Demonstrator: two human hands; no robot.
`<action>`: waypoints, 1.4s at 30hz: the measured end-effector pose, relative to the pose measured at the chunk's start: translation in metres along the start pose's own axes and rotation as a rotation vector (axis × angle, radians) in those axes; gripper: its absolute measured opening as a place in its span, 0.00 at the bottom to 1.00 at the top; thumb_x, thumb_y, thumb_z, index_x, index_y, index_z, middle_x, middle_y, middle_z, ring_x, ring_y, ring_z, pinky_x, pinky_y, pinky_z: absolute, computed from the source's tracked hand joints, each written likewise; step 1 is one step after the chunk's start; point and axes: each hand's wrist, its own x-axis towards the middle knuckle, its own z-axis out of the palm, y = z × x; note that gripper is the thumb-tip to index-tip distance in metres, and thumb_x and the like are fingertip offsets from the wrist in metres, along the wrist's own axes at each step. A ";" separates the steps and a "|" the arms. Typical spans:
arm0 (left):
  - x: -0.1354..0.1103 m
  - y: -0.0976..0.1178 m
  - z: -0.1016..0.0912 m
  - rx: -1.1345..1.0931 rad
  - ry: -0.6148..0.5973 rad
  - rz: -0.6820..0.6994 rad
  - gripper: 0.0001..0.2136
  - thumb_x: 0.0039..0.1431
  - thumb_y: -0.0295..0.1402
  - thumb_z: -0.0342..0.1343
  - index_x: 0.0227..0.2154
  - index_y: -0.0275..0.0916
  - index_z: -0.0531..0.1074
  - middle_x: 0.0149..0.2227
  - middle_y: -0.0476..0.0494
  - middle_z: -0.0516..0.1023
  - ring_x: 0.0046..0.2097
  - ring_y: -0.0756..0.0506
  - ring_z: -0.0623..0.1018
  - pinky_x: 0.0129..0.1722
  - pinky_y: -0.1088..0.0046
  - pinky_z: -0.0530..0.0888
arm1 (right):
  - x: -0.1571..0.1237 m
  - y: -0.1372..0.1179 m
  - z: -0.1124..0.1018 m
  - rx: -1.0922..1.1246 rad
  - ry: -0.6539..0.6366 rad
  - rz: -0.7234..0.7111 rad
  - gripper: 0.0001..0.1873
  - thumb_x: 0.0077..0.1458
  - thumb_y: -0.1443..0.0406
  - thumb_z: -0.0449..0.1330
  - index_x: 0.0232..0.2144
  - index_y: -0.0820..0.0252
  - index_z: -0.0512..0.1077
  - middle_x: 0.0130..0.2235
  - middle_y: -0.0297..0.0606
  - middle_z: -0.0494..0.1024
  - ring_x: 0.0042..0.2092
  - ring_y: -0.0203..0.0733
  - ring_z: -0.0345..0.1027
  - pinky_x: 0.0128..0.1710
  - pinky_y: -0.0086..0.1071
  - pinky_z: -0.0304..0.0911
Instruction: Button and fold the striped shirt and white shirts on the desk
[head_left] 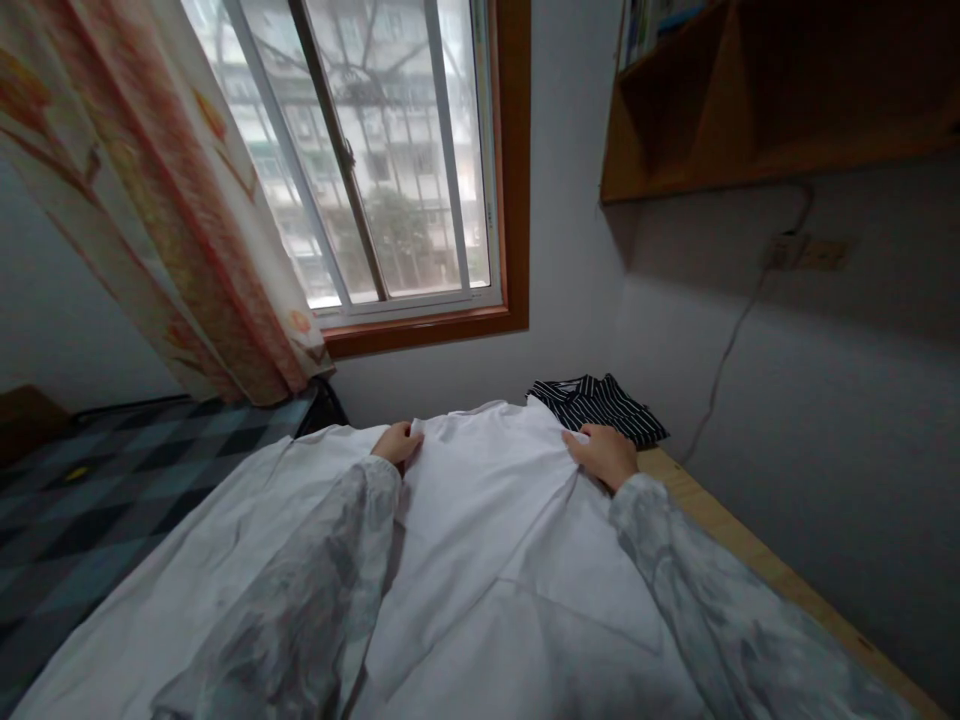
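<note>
A white shirt lies spread out in front of me, with loose creases running across it. My left hand is closed on its left edge near the far end, thumb and fingers pinched on the cloth. On the opposite side, my right hand pinches the right edge at about the same height. Both fingertips are partly hidden by the fabric. Just beyond my right hand sits a folded black-and-white striped garment. More white cloth stretches out under and beyond my left forearm.
A wooden board edge runs along the right wall. To the left is a dark checked bed cover. Behind are a window and a flowered curtain. A wooden shelf hangs upper right, above a cable.
</note>
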 end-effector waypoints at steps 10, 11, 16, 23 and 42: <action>-0.015 -0.013 -0.006 0.041 0.095 -0.003 0.11 0.70 0.36 0.51 0.45 0.40 0.78 0.47 0.33 0.86 0.50 0.37 0.83 0.48 0.68 0.73 | 0.090 -0.058 0.013 -0.016 -0.254 -0.151 0.19 0.58 0.54 0.70 0.44 0.62 0.84 0.45 0.50 0.86 0.49 0.51 0.79 0.46 0.34 0.66; -0.017 -0.015 -0.008 0.054 0.111 -0.013 0.11 0.71 0.36 0.51 0.46 0.41 0.78 0.48 0.33 0.86 0.51 0.36 0.83 0.49 0.67 0.73 | 0.091 -0.059 0.018 -0.008 -0.247 -0.151 0.17 0.61 0.56 0.68 0.45 0.62 0.83 0.46 0.49 0.86 0.49 0.50 0.79 0.45 0.33 0.66; -0.025 -0.023 -0.010 0.117 0.158 -0.073 0.13 0.75 0.40 0.47 0.48 0.43 0.76 0.49 0.31 0.85 0.52 0.34 0.83 0.49 0.64 0.73 | 0.079 -0.065 0.041 -0.002 -0.135 -0.113 0.19 0.73 0.56 0.55 0.56 0.61 0.76 0.53 0.55 0.83 0.53 0.54 0.79 0.50 0.38 0.66; -0.037 -0.008 -0.009 0.160 0.214 -0.079 0.24 0.67 0.45 0.60 0.60 0.35 0.71 0.60 0.22 0.78 0.60 0.28 0.79 0.57 0.56 0.73 | 0.047 -0.083 0.046 -0.038 0.102 -0.364 0.33 0.68 0.56 0.60 0.67 0.71 0.65 0.66 0.66 0.71 0.69 0.65 0.62 0.68 0.52 0.56; -0.128 -0.027 0.024 0.156 -0.208 0.520 0.40 0.66 0.61 0.54 0.74 0.44 0.65 0.78 0.36 0.57 0.78 0.28 0.56 0.77 0.48 0.50 | -0.042 -0.040 0.078 -0.006 -0.182 -0.648 0.42 0.74 0.44 0.47 0.75 0.67 0.58 0.77 0.55 0.57 0.78 0.57 0.48 0.77 0.51 0.46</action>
